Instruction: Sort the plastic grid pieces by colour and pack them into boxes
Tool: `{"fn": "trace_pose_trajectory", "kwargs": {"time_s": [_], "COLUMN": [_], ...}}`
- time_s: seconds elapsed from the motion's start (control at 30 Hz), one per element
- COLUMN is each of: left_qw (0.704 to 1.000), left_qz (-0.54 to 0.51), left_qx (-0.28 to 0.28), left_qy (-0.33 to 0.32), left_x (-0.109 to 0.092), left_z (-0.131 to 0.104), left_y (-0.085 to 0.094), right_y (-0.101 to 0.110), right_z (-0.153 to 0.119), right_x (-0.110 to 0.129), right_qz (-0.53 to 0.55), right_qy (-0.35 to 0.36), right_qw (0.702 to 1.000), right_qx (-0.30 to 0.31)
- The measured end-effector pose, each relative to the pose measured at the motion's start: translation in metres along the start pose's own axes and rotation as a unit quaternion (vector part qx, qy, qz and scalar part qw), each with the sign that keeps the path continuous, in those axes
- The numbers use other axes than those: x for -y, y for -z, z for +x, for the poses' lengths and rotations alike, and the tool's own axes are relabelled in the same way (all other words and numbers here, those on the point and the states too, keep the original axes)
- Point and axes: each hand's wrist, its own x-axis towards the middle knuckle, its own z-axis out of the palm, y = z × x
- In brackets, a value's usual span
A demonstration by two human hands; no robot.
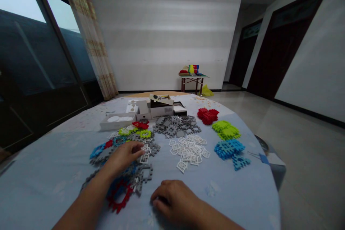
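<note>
My left hand [128,155] is over a mixed heap of interlocking plastic pieces, its fingers apart beside some white window pieces [145,154] at the heap's right edge. Below that arm lie a red ring piece [120,196] and a grey frame piece [147,173]. My right hand [174,199] rests on the cloth at the front with curled fingers; whether anything is inside them is hidden. Ahead of it spreads a pile of white window pieces [188,151]. Behind that is a grey pile [175,125]. Red [208,115], green [225,129] and blue [230,149] piles stand on the right.
Opened white boxes [161,110] and a shallow white tray [117,121] stand at the back of the round table, which has a light blue cloth [48,172]. A grey stool [277,169] is beyond the right edge. A small table [192,76] is by the wall.
</note>
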Motion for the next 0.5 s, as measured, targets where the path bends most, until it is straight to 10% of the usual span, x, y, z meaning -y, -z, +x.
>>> {"fn": "trace_pose_trajectory", "kwargs": {"time_s": [0.5], "left_qw": [0.99], "left_qz": [0.137], "left_qx": [0.009], "left_qy": [-0.017], "left_x": [0.002], "left_z": [-0.003], "left_y": [-0.014], "right_y": [0.0], "right_z": [-0.001], "right_x": [0.001], "right_qz": [0.006], "right_qy": [-0.004], "right_qw": [1.0], "right_qx": [-0.007]}}
